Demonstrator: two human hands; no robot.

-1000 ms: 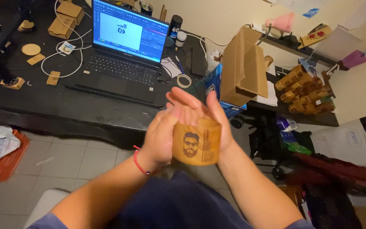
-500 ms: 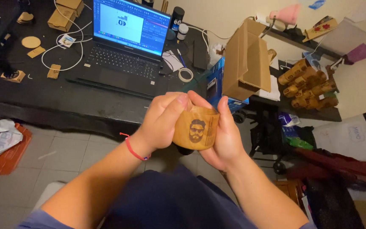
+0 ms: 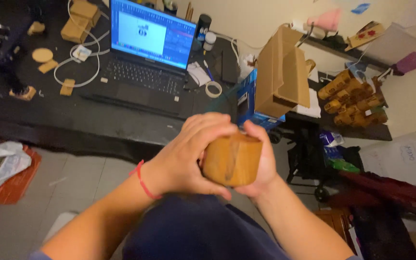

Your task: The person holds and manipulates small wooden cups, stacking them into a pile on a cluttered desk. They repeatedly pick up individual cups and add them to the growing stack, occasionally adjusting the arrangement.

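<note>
I've got the wooden cylinder [image 3: 232, 160] up in front of me, above my lap, caught between both hands. My left hand [image 3: 188, 154] wraps over its left side, fingers curled tight across the top edge and thumb tucked beneath, so that grip is pressed closed on the wood. My right hand [image 3: 262, 159] cups it from the right and underneath, thumb hooked over the upper rim, also clamped on. The cylinder sits tilted, its curved wall facing me: a short, stout drum of light tan wood with a darker grain streak running down the middle, blurred at this instant. A red string band [image 3: 143, 182] circles my left wrist. Beyond my hands runs the dark counter [image 3: 73, 115], with an open laptop [image 3: 148, 53] glowing on it and a roll of tape [image 3: 213, 89] near its right corner. Farther right, a cardboard box [image 3: 281, 72] stands tipped up.
</note>
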